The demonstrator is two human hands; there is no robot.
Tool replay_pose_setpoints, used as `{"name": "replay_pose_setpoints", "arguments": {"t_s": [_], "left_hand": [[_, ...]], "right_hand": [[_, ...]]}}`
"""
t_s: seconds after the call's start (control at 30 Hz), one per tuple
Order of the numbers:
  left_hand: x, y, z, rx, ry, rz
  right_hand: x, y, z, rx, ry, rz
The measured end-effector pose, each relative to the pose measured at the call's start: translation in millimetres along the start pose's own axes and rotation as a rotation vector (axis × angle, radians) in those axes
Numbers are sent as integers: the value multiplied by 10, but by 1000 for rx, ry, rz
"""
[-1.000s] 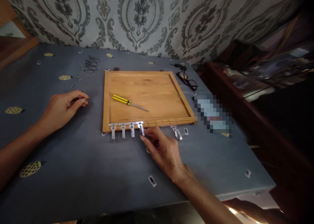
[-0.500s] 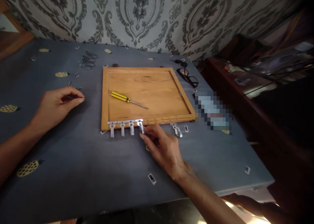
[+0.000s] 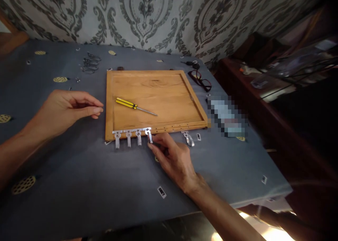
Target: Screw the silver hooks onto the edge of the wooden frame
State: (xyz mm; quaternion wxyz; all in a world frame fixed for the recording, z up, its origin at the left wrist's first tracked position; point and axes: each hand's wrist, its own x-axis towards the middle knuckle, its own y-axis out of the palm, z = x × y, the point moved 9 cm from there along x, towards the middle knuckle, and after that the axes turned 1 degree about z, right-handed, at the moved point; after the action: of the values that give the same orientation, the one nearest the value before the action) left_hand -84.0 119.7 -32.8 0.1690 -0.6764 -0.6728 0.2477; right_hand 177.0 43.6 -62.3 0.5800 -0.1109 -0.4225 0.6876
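A wooden panel (image 3: 155, 88) with a raised frame lies flat, and a yellow-handled screwdriver (image 3: 126, 103) rests across it. Along its near edge sits a row of silver metal hooks (image 3: 129, 139). The rightmost hook of that row (image 3: 150, 137) is pinched between the thumb and fingers of my right hand (image 3: 175, 160). Just off the panel's left edge, my left hand (image 3: 72, 105) has thumb and fingertips pressed together; anything between them is too small to make out. Another loose hook (image 3: 188, 139) lies on the cloth right of my right hand. Small holes dot the frame's near edge.
Several more hooks (image 3: 90, 63) are piled at the back left, with a few small screws (image 3: 77, 80) nearer. Glasses (image 3: 200, 81) and keys (image 3: 192, 64) lie beyond the panel's right side. A blurred-out flat object (image 3: 227, 117) sits at right on the grey tablecloth (image 3: 79, 191).
My left hand has moved right, closer to the panel's left edge, still pinched. My right hand keeps its hold on the hook. The whole view has shifted slightly.
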Motion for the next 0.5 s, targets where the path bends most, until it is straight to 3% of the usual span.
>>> {"name": "replay_pose_setpoints", "arguments": {"t_s": [0.2,0.5], "left_hand": [[33,438,-385,-87,157,165],[85,820,-607,-211,250,349]], "right_hand": [[-4,3,-21,-5,14,8],[3,1,-7,11,17,8]]}}
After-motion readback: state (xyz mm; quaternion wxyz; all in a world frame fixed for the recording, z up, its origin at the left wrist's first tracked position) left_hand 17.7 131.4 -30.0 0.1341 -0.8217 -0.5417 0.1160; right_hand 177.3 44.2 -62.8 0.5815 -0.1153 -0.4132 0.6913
